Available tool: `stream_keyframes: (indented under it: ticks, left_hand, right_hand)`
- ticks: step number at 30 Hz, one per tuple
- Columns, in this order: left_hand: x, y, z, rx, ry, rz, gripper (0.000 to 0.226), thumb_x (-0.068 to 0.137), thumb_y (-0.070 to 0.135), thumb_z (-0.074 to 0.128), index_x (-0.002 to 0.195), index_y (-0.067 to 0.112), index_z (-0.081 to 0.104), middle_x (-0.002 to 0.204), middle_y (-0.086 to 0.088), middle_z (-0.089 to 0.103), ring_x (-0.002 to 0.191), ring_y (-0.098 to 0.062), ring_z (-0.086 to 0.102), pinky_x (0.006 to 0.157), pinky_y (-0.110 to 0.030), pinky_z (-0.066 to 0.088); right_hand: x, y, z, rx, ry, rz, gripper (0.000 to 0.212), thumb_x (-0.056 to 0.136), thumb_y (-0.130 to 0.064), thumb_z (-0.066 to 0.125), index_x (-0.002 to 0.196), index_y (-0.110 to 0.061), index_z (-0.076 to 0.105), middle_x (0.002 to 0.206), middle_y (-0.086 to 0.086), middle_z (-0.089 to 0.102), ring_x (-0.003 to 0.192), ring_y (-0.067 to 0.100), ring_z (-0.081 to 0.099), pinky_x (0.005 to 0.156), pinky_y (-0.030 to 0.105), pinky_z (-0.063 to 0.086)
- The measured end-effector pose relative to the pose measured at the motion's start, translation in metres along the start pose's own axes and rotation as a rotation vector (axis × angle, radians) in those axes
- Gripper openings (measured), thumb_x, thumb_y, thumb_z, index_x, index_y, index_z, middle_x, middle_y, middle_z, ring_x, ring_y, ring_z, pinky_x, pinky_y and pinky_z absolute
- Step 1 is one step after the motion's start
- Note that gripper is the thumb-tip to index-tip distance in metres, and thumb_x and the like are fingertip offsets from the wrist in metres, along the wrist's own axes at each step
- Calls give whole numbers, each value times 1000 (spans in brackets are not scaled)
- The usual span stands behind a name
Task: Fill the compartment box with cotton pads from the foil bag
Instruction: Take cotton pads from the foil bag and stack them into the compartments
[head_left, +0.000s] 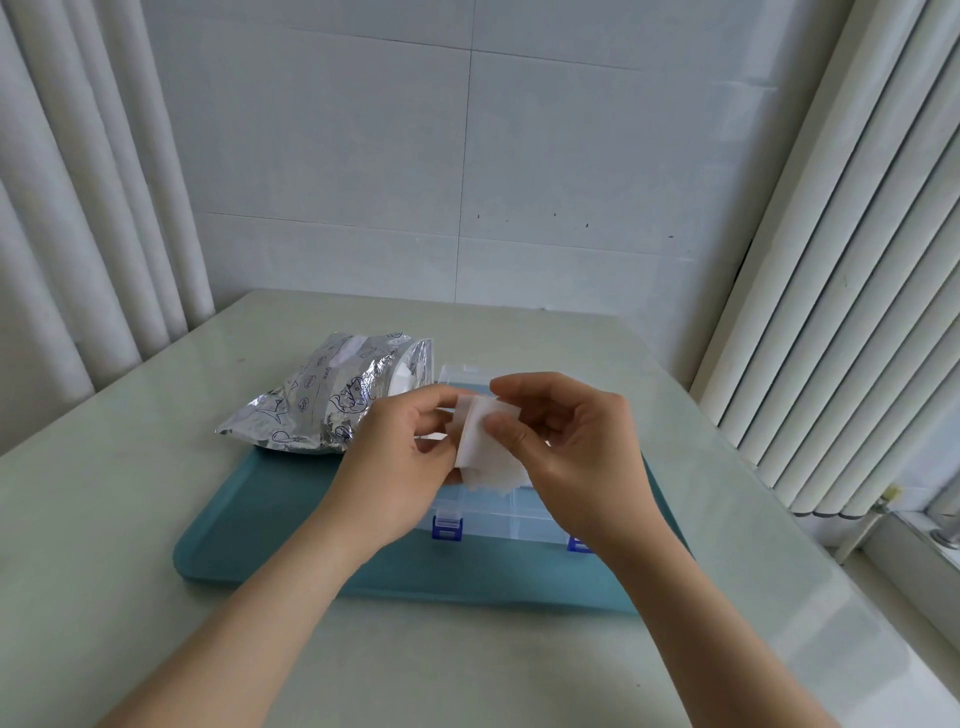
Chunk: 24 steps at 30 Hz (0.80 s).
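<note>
Over the compartment box (485, 514), left grip (395, 467) and right grip (576, 457) pinch white cotton pads (480, 441), perhaps several.

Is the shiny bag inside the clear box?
No, the foil bag lies outside the compartment box, to its left, at the tray's far corner.

1 view only, from a wide-angle camera worn on the person's head. It faces forward and tilts down across the tabletop (130, 493) toward the wall (571, 156) ahead. Both forearms enter from the bottom edge. The left hand (395, 457) and right hand (576, 447) are close under the lens, and the pads (483, 441) they pinch sit near the frame's middle. The tray (249, 535) fills the lower middle. Blinds (841, 312) at the right splay outward toward the top corner.
</note>
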<state>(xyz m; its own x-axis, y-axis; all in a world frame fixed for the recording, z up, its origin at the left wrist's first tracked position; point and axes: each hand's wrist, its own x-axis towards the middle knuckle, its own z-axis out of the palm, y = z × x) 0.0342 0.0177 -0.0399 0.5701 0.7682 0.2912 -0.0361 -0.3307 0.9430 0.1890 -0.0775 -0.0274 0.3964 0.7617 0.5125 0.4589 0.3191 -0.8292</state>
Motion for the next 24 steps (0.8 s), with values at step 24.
stream_keyframes:
  ticks: [24]
  left_hand:
    - [-4,2,2,76,-142,21,50,87,-1,83,126,28,70,107,5,81,96,-15,78,88,-32,61]
  right_hand:
    - [-1,2,2,-423,49,-181,14,89,-14,83,93,-27,79,91,-15,60,81,1,60,70,8,40]
